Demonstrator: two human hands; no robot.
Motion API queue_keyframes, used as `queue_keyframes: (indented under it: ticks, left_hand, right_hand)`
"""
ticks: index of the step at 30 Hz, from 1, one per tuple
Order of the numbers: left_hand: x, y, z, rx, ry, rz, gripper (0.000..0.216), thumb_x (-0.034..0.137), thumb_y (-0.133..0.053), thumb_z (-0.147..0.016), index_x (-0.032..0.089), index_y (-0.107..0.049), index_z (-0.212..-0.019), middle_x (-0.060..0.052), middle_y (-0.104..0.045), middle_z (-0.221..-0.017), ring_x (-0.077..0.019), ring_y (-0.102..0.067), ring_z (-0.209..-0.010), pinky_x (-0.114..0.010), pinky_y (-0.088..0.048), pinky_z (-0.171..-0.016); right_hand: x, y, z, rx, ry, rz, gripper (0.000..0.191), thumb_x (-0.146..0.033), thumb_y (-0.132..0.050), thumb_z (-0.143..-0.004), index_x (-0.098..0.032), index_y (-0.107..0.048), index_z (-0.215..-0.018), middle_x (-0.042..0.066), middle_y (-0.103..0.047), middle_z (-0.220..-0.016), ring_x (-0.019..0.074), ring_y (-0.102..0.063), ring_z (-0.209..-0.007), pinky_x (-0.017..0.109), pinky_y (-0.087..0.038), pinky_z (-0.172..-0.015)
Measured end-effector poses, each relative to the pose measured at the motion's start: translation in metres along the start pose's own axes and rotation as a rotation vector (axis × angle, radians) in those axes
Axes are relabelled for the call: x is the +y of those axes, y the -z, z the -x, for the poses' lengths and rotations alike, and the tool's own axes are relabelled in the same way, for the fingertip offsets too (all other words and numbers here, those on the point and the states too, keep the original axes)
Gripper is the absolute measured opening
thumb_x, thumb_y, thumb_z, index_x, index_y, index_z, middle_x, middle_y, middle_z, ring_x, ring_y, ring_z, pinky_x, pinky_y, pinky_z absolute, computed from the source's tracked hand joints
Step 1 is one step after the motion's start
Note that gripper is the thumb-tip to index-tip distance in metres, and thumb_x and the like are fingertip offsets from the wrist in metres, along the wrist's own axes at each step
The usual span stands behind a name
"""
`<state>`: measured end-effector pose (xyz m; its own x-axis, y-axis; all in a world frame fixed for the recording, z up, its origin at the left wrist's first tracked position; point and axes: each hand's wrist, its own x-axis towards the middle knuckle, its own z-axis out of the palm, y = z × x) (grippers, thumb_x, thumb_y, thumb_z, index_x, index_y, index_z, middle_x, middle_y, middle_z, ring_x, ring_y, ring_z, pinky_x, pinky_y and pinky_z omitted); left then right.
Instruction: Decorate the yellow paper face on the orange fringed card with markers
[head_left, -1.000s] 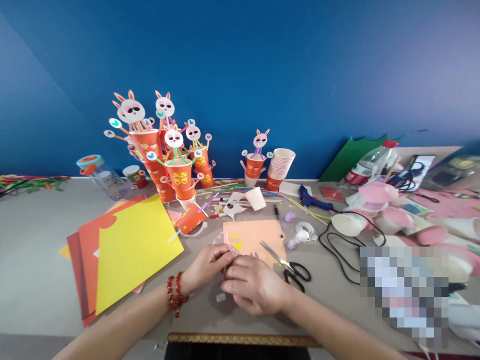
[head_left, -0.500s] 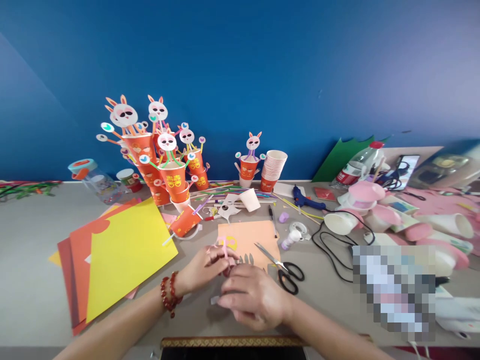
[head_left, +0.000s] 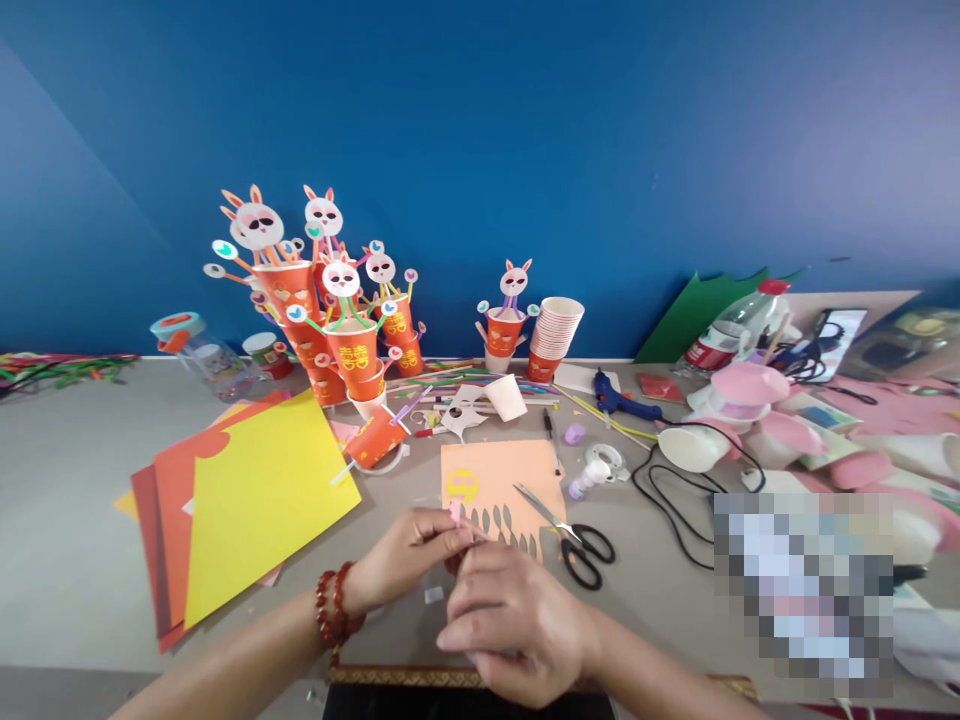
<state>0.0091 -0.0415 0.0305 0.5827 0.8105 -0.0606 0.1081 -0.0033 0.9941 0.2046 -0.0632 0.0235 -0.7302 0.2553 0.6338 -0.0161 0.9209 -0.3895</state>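
Near the front of the table my left hand (head_left: 409, 556) is closed, its thumb and fingers pinching a small pink strip (head_left: 456, 511). Close against it, my right hand (head_left: 517, 615) has its fingers bent round the other end of the strip; its fingertips are partly hidden. Behind both hands lies an orange paper sheet (head_left: 510, 470) with leaf-shaped cut-outs along its near edge and a yellow cut-out patch at left. Black-handled scissors (head_left: 589, 550) rest across its right edge. A small clear piece (head_left: 433, 595) lies on the table below my left hand.
Red paper cups with rabbit faces (head_left: 352, 350) are stacked at back left, by a cup stack (head_left: 555, 340). Yellow and red paper sheets (head_left: 277, 510) lie left. A blue glue gun (head_left: 622, 400), tape roll (head_left: 611, 462), black cable (head_left: 675, 530) and pink-rimmed cups (head_left: 784, 440) are on the right.
The pink strip, upright above my left fingers before, now lies low between both hands. My right hand has moved slightly down and right, and more cut-outs show. The view has shifted slightly.
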Motion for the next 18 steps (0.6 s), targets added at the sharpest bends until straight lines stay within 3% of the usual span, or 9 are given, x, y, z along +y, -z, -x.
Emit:
queue_keyframes:
  ticks: [5, 15, 18]
  left_hand:
    - [0.005, -0.009, -0.005, 0.148, 0.061, 0.02, 0.049, 0.057, -0.059, -0.093, 0.014, -0.065, -0.07, -0.001, -0.06, -0.066, -0.014, -0.055, -0.065, -0.025, -0.048, -0.065]
    - [-0.001, -0.017, -0.012, 0.248, 0.11, 0.091, 0.048, 0.057, -0.054, -0.094, 0.016, -0.062, -0.073, -0.003, -0.065, -0.067, -0.0146, -0.06, -0.062, -0.026, -0.051, -0.063]
    - [-0.004, -0.011, -0.02, 0.271, 0.061, -0.054, 0.048, 0.055, -0.043, -0.1, 0.016, -0.061, -0.077, -0.004, -0.068, -0.07, -0.0151, -0.062, -0.059, -0.026, -0.051, -0.059]
  right_hand:
    - [-0.001, 0.001, 0.002, -0.092, 0.047, 0.106, 0.015, -0.024, -0.05, -0.088, -0.021, -0.062, -0.095, 0.002, -0.068, -0.079, 0.0182, -0.055, -0.071, 0.035, -0.047, -0.075]
    - [-0.001, 0.004, 0.008, -0.216, 0.066, 0.23, 0.012, -0.027, -0.053, -0.089, -0.021, -0.061, -0.096, 0.003, -0.064, -0.077, 0.019, -0.056, -0.074, 0.035, -0.05, -0.084]
    - [-0.003, 0.002, 0.008, -0.191, 0.09, 0.233, 0.014, -0.028, -0.051, -0.091, -0.02, -0.062, -0.096, 0.002, -0.063, -0.075, 0.018, -0.056, -0.071, 0.034, -0.051, -0.087]
